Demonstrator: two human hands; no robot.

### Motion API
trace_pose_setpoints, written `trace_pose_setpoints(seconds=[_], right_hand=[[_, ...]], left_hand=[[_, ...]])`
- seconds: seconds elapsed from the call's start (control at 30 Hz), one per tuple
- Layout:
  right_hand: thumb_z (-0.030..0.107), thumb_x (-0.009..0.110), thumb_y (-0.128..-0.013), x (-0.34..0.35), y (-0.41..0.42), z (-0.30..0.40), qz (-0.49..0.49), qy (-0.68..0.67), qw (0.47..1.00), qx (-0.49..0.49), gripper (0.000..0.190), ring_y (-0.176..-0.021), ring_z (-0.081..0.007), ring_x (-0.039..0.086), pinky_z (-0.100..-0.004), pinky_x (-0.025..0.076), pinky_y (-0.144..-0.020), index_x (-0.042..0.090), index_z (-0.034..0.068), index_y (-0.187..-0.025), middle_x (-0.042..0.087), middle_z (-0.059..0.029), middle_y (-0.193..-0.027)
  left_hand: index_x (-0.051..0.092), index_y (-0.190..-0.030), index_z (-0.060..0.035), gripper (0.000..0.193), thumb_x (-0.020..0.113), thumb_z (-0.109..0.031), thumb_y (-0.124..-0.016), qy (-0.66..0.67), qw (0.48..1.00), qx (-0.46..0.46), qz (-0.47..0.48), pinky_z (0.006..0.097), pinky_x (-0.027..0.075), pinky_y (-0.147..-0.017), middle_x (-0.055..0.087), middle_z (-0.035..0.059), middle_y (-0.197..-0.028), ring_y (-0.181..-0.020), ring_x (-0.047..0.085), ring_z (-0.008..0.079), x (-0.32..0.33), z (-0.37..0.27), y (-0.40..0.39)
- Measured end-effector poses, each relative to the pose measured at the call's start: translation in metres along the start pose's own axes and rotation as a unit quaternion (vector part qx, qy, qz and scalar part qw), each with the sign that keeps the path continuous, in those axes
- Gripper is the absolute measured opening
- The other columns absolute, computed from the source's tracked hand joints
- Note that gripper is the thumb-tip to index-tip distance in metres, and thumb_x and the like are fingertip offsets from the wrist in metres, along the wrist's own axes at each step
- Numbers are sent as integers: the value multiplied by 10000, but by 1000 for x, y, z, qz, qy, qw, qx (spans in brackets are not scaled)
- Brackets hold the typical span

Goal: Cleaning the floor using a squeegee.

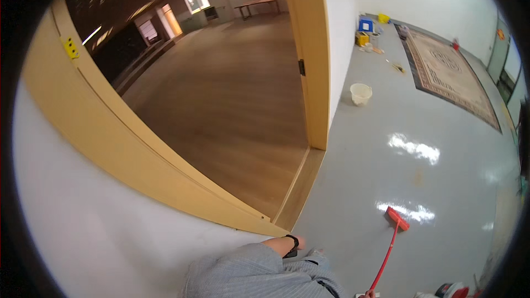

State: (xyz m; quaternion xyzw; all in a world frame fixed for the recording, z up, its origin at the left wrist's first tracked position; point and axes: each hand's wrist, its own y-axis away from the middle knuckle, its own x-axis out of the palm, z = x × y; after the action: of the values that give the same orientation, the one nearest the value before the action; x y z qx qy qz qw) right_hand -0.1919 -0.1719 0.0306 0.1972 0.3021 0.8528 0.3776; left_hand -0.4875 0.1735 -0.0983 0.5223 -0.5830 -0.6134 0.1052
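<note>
A red push broom or floor brush (397,218) rests with its head on the glossy grey floor (352,198), right of the doorway. Its long red handle runs down to the bottom edge, where my right hand (367,294) is closed around it, partly cut off by the frame. My left hand (301,243), with a black watch on the wrist, hangs beside my grey clothing near the foot of the wooden door frame (316,91). Its fingers are mostly hidden, and whether it holds anything does not show.
A white bucket (361,94) stands by the wall, with a blue container (366,25) and yellow boxes farther back. A patterned rug (449,66) lies at the upper right. A tub (452,290) stands at the bottom right. Through the doorway is a brown-floored room with a table (257,3).
</note>
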Motion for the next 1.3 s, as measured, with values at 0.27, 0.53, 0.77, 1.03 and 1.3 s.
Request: trace_pose_setpoints(seconds=[0.27,0.53,0.77,1.03,1.3], right_hand=[[256,552,-913,-15,33,112,-28,58,994,-86,207,-408,-84,351,-225,262,-374,504,66,-848,399,15,-519],[241,545,-915,-20,71,50,40,119,989,-71,187,-468,-89,401,-240,317,-413,533,57,-889,435,-7,-569],[172,493,-924,10,-95,108,21,33,999,17,152,-411,-93,408,-242,309,-375,468,107,-790,423,25,-536],[147,510,-874,0,-181,264,63,-40,995,-66,94,-400,-50,272,-213,159,-366,441,128,-814,320,55,-536],[53,456,-802,-46,-43,333,131,7,991,-29,84,-424,-34,250,-213,163,-382,411,107,-756,301,67,-541]], left_hand=[[692,-935,-25,298,504,-144,-735,49,997,24,-55,442,494,-788,656,213,-960,-901,634,348,-87,-56,-22],[659,-945,-38,309,497,-251,-792,99,990,99,-23,435,491,-736,666,178,-922,-835,632,324,-67,-53,-11],[698,-935,-76,286,552,-264,-776,75,992,-101,-27,413,500,-765,661,173,-989,-885,637,333,32,81,-54],[682,-861,-24,241,513,-173,-775,286,956,-49,-38,375,523,-692,681,150,-820,-749,665,262,-58,-37,-74],[637,-929,-43,280,470,-223,-795,204,978,-34,3,346,516,-670,692,103,-804,-694,659,214,-103,-125,-139]])
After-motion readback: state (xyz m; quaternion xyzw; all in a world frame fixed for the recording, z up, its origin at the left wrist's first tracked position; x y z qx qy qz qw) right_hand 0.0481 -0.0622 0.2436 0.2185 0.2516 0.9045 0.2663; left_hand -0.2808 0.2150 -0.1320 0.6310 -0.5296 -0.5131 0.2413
